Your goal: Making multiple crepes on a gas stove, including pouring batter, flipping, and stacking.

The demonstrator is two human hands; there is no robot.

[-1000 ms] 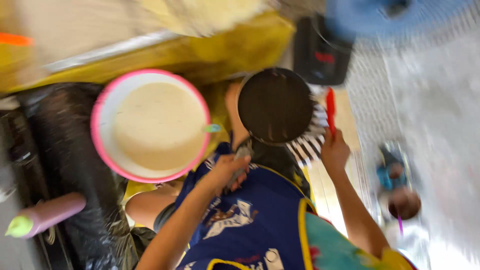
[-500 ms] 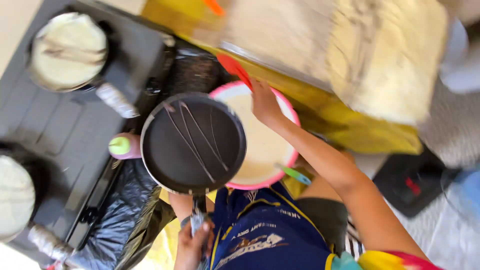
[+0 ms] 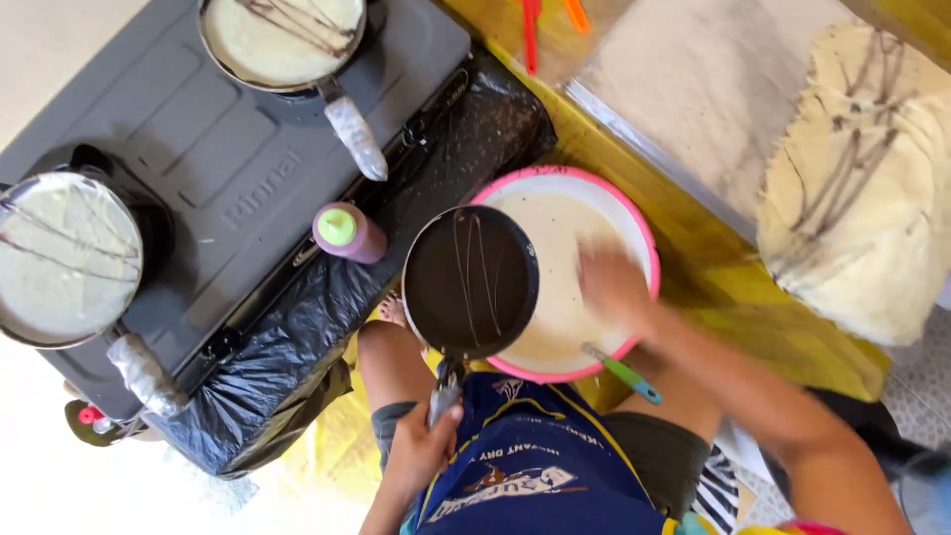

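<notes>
My left hand (image 3: pixel 421 446) grips the handle of a small black frying pan (image 3: pixel 471 282) streaked with thin brown lines, held level over the near-left edge of a pink-rimmed bowl (image 3: pixel 644 248) of pale batter. My right hand (image 3: pixel 614 287), blurred, hovers over the batter inside the bowl; whether it holds anything I cannot tell. A green-handled utensil (image 3: pixel 624 372) rests on the bowl's near rim.
A grey two-burner stove (image 3: pixel 238 168) on the left carries two pans of batter (image 3: pixel 282 35) (image 3: pixel 64 258). A pink squeeze bottle with a green cap (image 3: pixel 347 233) stands beside it on black plastic (image 3: pixel 297 337). A stack of cooked crepes (image 3: pixel 862 188) lies at the right.
The view swung back over the stove and bowl. The black pan now sits lower over the bowl's left side, and my right hand has moved from the bowl's far rim to over the batter.
</notes>
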